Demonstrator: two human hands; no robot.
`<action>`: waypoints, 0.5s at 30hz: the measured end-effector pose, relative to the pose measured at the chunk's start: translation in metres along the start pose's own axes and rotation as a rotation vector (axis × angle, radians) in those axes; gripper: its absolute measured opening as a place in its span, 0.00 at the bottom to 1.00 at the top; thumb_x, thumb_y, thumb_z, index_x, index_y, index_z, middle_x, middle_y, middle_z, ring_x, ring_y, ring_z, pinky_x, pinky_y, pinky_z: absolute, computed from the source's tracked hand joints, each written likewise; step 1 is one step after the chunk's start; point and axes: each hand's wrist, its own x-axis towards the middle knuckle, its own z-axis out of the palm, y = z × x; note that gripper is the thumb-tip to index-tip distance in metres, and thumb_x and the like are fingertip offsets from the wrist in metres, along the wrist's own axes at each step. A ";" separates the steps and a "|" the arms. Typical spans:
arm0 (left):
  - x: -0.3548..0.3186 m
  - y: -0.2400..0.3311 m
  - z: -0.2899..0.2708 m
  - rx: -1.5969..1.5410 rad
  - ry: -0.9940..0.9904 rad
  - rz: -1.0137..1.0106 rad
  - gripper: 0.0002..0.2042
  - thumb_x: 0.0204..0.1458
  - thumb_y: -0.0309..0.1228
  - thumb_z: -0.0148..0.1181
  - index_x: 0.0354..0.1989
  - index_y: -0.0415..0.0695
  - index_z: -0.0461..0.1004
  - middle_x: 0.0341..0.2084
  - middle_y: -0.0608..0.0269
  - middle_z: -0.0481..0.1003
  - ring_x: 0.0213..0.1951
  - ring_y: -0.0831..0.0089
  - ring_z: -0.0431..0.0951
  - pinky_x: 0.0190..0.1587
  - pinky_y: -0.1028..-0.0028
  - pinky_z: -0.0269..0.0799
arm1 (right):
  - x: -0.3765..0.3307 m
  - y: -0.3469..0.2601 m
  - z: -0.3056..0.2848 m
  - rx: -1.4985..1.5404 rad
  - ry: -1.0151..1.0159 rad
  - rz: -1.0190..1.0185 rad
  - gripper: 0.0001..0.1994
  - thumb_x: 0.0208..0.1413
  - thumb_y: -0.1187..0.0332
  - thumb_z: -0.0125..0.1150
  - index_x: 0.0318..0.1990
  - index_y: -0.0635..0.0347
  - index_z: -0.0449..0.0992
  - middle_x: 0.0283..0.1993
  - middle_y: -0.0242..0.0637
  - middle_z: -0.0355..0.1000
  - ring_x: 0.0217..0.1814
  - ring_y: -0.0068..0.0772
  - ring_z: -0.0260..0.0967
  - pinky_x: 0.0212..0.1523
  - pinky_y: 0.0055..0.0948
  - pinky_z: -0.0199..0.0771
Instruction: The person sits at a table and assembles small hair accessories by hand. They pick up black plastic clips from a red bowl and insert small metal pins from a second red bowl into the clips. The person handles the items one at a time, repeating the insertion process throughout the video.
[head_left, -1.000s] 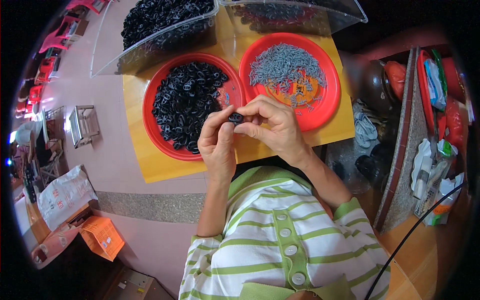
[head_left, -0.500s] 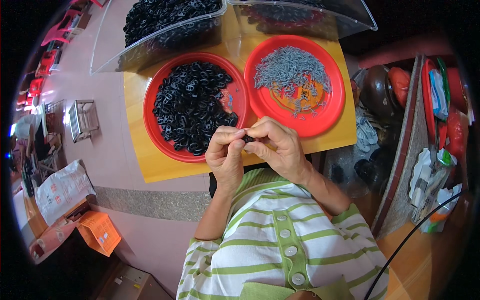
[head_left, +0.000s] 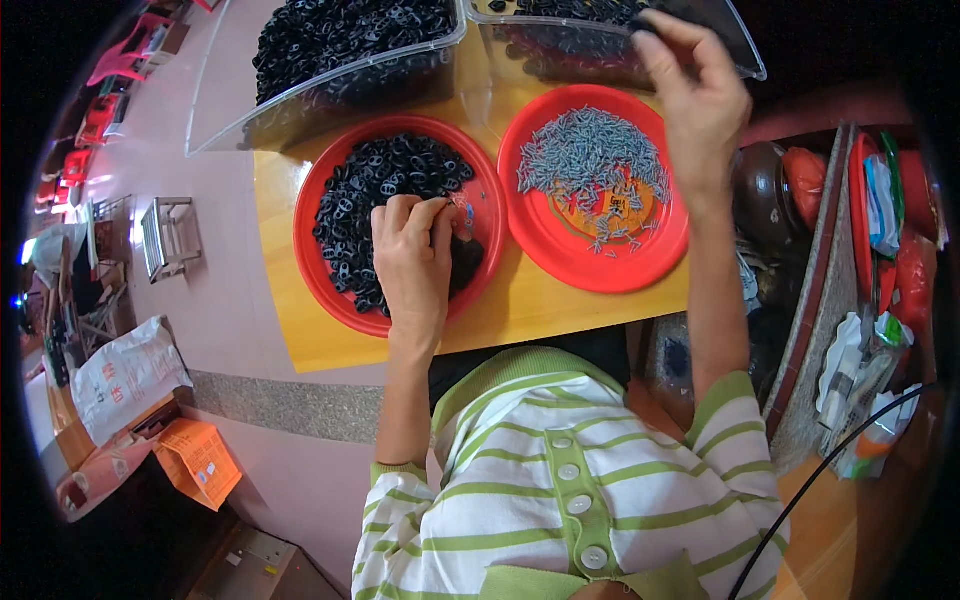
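Note:
My left hand rests on the left red round tray, fingers curled down into its pile of small black plastic parts. My right hand is raised at the far right, over the right clear bin, fingertips pinched on a small black part. Between the hands lies the right red tray holding several small grey metal screws. Both trays sit on a yellow wooden table.
A second clear bin full of black parts stands behind the left tray. Pink floor, a small metal stool, a white sack and an orange box lie to the left. Cluttered shelves stand to the right.
The hands, joined together over the table's front edge, have parted. The right hand rose to the far right bin with a black part. The left hand dropped onto the black parts.

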 end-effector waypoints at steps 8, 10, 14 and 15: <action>-0.001 -0.001 0.010 0.106 -0.067 -0.059 0.07 0.42 0.25 0.63 0.30 0.38 0.74 0.30 0.56 0.70 0.36 0.58 0.68 0.41 0.64 0.65 | 0.002 -0.001 -0.018 -0.204 -0.034 0.047 0.14 0.52 0.76 0.61 0.48 0.61 0.76 0.36 0.25 0.72 0.30 0.10 0.61 0.31 0.13 0.62; -0.002 -0.002 0.011 0.098 -0.095 -0.049 0.07 0.41 0.24 0.63 0.29 0.38 0.73 0.30 0.56 0.69 0.36 0.58 0.68 0.41 0.64 0.64 | -0.022 -0.005 -0.021 -0.145 -0.109 0.057 0.09 0.52 0.71 0.61 0.41 0.61 0.76 0.33 0.34 0.72 0.26 0.20 0.64 0.30 0.21 0.67; -0.006 0.000 0.008 0.065 -0.144 -0.063 0.07 0.40 0.23 0.63 0.28 0.39 0.73 0.30 0.56 0.69 0.36 0.58 0.68 0.41 0.63 0.64 | -0.075 -0.001 -0.027 -0.092 -0.320 0.175 0.07 0.52 0.71 0.61 0.38 0.62 0.77 0.33 0.35 0.72 0.26 0.22 0.65 0.30 0.23 0.66; -0.007 0.000 0.008 0.053 -0.152 -0.068 0.07 0.40 0.23 0.63 0.28 0.39 0.73 0.30 0.56 0.69 0.36 0.58 0.68 0.41 0.63 0.64 | -0.087 -0.001 -0.031 -0.091 -0.387 0.229 0.07 0.52 0.71 0.61 0.37 0.62 0.77 0.33 0.36 0.72 0.26 0.23 0.65 0.30 0.25 0.67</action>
